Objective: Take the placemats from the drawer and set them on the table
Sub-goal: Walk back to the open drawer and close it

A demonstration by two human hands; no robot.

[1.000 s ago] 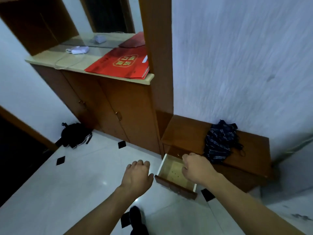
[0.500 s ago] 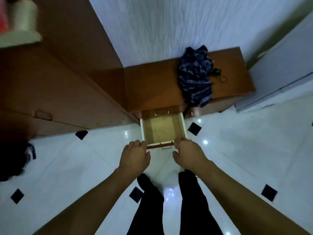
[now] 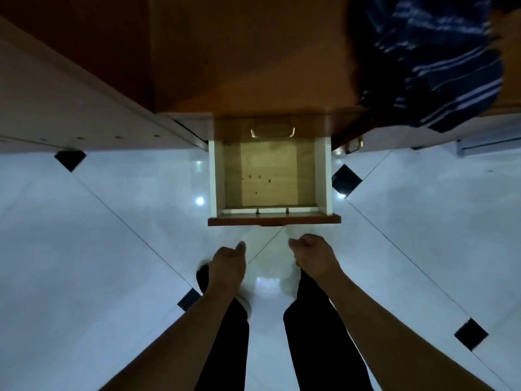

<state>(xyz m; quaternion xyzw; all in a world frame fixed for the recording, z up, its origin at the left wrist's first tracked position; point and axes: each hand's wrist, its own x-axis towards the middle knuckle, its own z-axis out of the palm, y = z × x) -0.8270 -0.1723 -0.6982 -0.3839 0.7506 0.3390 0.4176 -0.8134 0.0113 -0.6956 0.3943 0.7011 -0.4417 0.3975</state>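
I look straight down at a wooden drawer [image 3: 322, 176] pulled out of a low brown cabinet [image 3: 248, 57]. A flat tan sheet, possibly a placemat [image 3: 269, 176], lies on the drawer's bottom; I cannot tell for sure. My left hand [image 3: 228, 262] and my right hand [image 3: 314, 256] hover just in front of the drawer's brown front panel, apart from it, fingers curled in loose fists with nothing in them.
A dark blue striped cloth [image 3: 439, 60] lies on the cabinet top at the right. Another drawer handle [image 3: 272, 132] shows above the open drawer. My dark-trousered legs [image 3: 318, 334] stand on a glossy white tiled floor [image 3: 98, 249] with small black diamonds.
My head has tipped down to face the drawer from above. Both hands have let go of the drawer's front edge and drawn back toward me. The drawer stands further out.
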